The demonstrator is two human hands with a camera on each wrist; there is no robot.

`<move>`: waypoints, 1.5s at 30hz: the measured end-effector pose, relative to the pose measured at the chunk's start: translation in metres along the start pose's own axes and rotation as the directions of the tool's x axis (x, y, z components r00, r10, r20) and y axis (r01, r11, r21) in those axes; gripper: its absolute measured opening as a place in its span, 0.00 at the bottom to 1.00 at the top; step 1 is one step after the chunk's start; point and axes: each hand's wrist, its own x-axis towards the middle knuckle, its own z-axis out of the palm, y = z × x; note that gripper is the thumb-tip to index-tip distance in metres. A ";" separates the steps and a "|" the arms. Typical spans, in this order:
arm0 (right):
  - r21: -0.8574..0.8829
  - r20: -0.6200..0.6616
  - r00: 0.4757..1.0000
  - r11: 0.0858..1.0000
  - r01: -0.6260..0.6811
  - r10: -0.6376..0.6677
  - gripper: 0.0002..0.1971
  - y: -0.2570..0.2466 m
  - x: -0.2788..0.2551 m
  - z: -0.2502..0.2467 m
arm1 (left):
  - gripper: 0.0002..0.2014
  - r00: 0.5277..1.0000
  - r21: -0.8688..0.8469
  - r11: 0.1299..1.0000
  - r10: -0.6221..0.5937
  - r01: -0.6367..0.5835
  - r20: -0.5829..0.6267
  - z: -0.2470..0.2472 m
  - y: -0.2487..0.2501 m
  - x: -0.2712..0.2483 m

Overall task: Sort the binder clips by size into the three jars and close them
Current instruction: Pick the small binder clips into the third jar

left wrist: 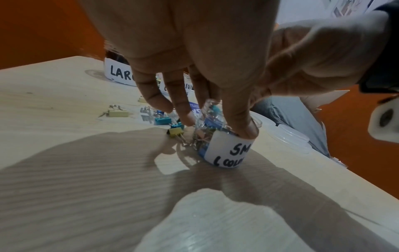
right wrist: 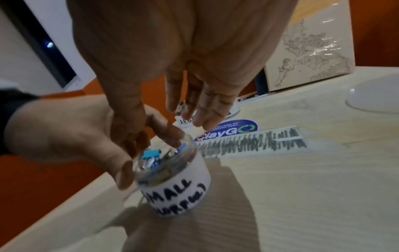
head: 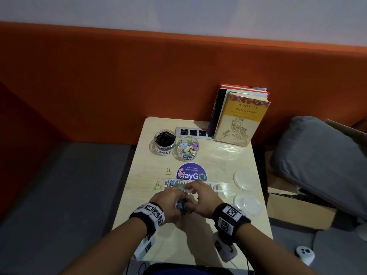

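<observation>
The small jar (head: 183, 207) (left wrist: 226, 150) (right wrist: 175, 184), clear with a white "SMALL" label, stands near the table's front with several coloured clips inside. My left hand (head: 170, 195) (left wrist: 215, 122) grips its rim, thumb on the near side and fingers on the far side. My right hand (head: 195, 192) (right wrist: 138, 143) is over the mouth, its thumb and forefinger pinching a teal binder clip (right wrist: 151, 153); its other fingers are straight. The large jar (head: 164, 142) holds black clips and the medium jar (head: 187, 147) pastel ones; both are uncovered. Loose clips (head: 168, 171) (left wrist: 175, 132) lie beyond the small jar.
Two clear lids (head: 246, 179) (head: 248, 203) lie at the table's right edge. Books (head: 240, 120) and a socket strip (head: 190, 132) stand at the back. A round blue sticker (head: 191, 173) marks the middle. A cardboard box (head: 297, 207) and grey cushion (head: 317, 155) sit to the right.
</observation>
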 end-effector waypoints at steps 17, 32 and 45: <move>-0.127 0.044 0.997 0.990 -0.058 0.064 0.37 0.024 -0.010 0.005 | 0.22 0.994 0.184 0.979 -0.071 0.086 -0.089 -0.007 -0.067 0.001; -0.113 0.039 0.989 0.984 -0.140 0.145 0.39 0.034 -0.004 0.005 | 0.20 0.987 0.297 0.945 -0.154 0.137 0.037 -0.004 -0.053 0.001; -0.078 0.033 0.986 0.984 -0.163 0.166 0.39 0.030 -0.005 0.004 | 0.13 0.969 0.013 0.978 0.209 -0.209 -0.129 -0.013 0.024 0.019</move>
